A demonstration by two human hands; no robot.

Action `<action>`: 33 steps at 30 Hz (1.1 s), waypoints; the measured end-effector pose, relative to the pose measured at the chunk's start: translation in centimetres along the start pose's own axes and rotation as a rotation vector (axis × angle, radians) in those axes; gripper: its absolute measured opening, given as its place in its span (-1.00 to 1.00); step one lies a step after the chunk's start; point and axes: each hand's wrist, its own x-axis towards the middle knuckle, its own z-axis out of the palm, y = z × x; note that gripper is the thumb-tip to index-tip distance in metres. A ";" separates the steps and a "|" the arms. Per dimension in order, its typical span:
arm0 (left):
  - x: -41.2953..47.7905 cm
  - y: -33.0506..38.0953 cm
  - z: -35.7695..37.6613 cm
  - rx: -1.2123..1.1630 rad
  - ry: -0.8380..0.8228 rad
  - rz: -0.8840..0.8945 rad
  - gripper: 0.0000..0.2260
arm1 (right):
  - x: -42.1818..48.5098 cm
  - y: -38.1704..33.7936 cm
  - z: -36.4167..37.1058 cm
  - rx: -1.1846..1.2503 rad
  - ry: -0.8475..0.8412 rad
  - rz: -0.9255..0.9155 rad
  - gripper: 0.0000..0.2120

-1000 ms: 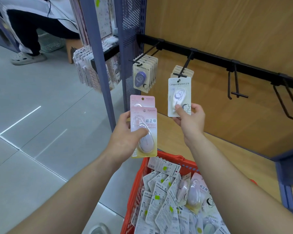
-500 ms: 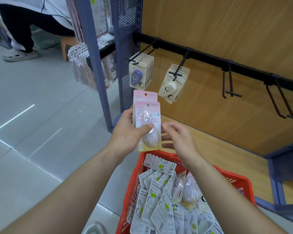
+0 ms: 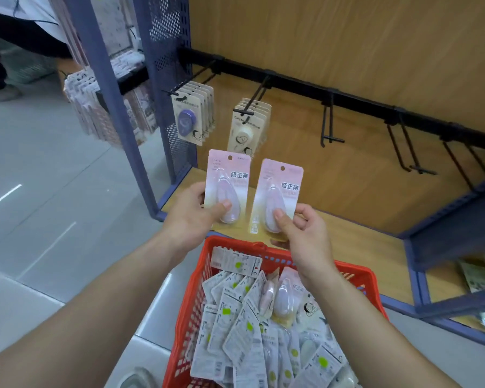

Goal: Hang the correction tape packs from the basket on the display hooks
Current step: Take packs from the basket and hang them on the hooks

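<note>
Pink card: I see two correction tape packs held upright side by side, not touching, just above the far rim of the basket (image 3: 356, 273). The left pack (image 3: 226, 189) stands slightly higher than the right pack (image 3: 277, 197). Each shows a punched hole at its top and its clear blister faces me.
Left hand (image 3: 189, 217): it grips the left pack near its bottom, thumb laid across the blister and fingers behind the card.
Right hand (image 3: 305, 233): it pinches the right pack low down, thumb on the blister, the other fingers curled behind.
Basket: red plastic mesh, directly under both wrists.
Heap of packs (image 3: 235, 317): it fills the basket, mostly white backs up with green stickers. One pink pack lies face up under the right wrist.
Rail (image 3: 291, 85): a black bar beyond the basket, running across a wooden back panel (image 3: 347, 37).
Purple packs (image 3: 191, 119): a row on the hook beyond the basket's left side.
Cream packs (image 3: 247, 127): a row on the next hook, straight beyond the held packs.
Other hooks (image 3: 329, 127): black prongs on the rail, beyond the basket's right side.
Shelf (image 3: 347, 242): a wooden board just behind the basket.
Floor (image 3: 39, 191): grey tiles to the basket's left.
</note>
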 end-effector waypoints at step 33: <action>1.3 0.2 5.1 0.114 -0.138 -0.026 -0.76 | 9.5 0.2 -4.9 -0.417 0.273 0.142 -0.42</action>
